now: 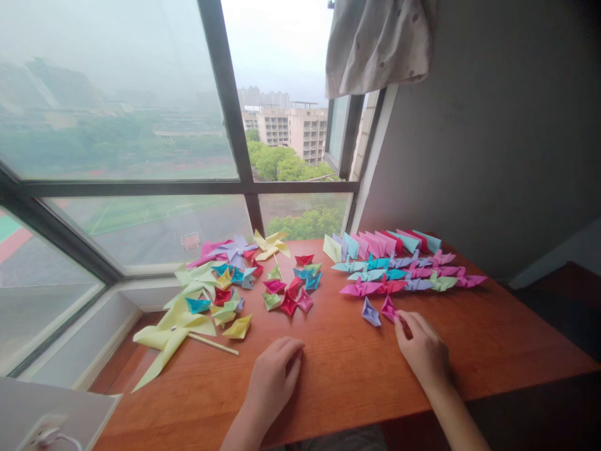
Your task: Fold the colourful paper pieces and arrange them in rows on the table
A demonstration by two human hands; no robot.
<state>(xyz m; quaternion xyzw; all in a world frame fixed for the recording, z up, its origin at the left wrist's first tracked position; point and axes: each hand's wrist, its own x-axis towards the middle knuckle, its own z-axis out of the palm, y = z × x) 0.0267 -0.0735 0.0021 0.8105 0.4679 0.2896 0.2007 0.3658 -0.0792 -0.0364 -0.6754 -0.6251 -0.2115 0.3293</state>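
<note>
At the right, my right hand [422, 347] pinches the near end of a small magenta folded paper boat [389, 309] between thumb and fingertips, low over the table. Just left of it stands a lavender paper boat [370, 312]. My left hand [278, 369] rests on the table's near part, its fingers curled in and no object showing in them. Beyond it lies a cluster of red, pink, green and blue paper boats [288, 305]. A yellow paper boat [238, 327] sits farther left, beside several others.
Paper cranes [392, 287] stand in rows at the back right, before a row of folded paper pieces [375, 243]. Paper pinwheels lie at the left, including a yellow pinwheel [174, 328] with a stick. The wooden table [338, 382] borders a window [141, 232] and a grey wall [460, 138].
</note>
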